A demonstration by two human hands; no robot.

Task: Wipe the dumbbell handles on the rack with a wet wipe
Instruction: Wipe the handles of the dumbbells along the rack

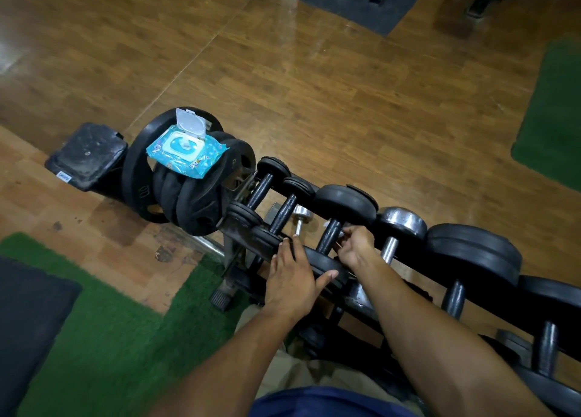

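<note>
We judge that the work is near its start: we are on the third dumbbell handle (328, 236) from the left end of the rack (355, 294), and many handles to the right are not yet wiped. Our right hand (354, 246) curls around this handle with the white wet wipe (327, 225) under the fingers. Our left hand (290, 278) lies flat, fingers straight, on the near black dumbbell head (327, 267), while the wipe pack (186, 148) sits open on the weight plates (188, 193).
</note>
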